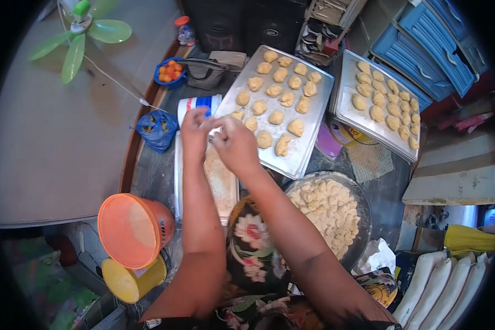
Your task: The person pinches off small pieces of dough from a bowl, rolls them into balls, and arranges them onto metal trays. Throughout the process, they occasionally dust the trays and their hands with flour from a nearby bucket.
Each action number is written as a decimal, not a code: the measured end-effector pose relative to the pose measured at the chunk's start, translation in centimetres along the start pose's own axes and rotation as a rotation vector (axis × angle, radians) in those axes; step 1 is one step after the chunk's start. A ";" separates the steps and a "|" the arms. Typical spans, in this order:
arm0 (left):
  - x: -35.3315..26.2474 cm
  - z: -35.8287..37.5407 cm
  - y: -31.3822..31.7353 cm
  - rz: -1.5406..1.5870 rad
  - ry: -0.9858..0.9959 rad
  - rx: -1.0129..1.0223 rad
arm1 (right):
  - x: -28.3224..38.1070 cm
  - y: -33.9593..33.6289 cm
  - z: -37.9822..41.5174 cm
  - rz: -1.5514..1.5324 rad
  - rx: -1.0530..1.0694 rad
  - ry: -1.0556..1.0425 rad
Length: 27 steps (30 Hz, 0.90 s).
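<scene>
My left hand (pixel 195 131) and my right hand (pixel 235 140) meet in the air over the near left edge of a metal tray (pixel 313 129) bearing several shaped dough pieces (pixel 276 117). Motion smears the left fingers, which reach across toward the right hand. My right fingers are curled, pale at the tips; what they hold, if anything, I cannot make out. Below my hands lies a flour-dusted tray (pixel 221 181). Beside my right forearm stands a large round basin (pixel 367 220) full of small floury dough lumps (pixel 327 212).
A second tray (pixel 344 118) with dough pieces sits at the right on a stack. Left are an orange bucket (pixel 127 228), a yellow bucket (pixel 127 280) and a blue plastic bag (pixel 157 132). A white tub (pixel 208 103) stands behind my hands. A green fan (pixel 81 25) is upper left.
</scene>
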<state>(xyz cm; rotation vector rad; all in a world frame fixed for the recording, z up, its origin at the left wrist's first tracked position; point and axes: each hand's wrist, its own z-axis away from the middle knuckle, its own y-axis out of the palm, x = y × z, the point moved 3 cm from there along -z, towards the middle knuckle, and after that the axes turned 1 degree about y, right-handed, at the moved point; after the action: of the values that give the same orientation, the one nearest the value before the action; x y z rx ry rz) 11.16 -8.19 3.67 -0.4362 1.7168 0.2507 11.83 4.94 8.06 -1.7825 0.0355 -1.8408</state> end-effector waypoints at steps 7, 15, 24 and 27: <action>25.0 18.0 -18.8 -0.322 -0.667 -0.109 | -1.8 8.9 2.3 0.574 0.201 -0.127; 44.2 34.1 -17.8 0.331 -1.270 -0.480 | -3.6 14.6 4.6 0.679 0.481 -0.205; 39.7 30.9 -13.3 0.624 -1.039 -0.668 | -1.2 18.1 6.9 0.684 0.671 -0.227; 32.7 29.0 -13.6 0.676 -0.920 -0.649 | -3.4 17.9 6.8 0.724 0.576 -0.150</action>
<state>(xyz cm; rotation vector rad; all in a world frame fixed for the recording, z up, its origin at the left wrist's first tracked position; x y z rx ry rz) 38.10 -13.65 -32.90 -0.1270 0.7769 1.3035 24.70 -6.18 -1.46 -1.2585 0.0734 -1.0550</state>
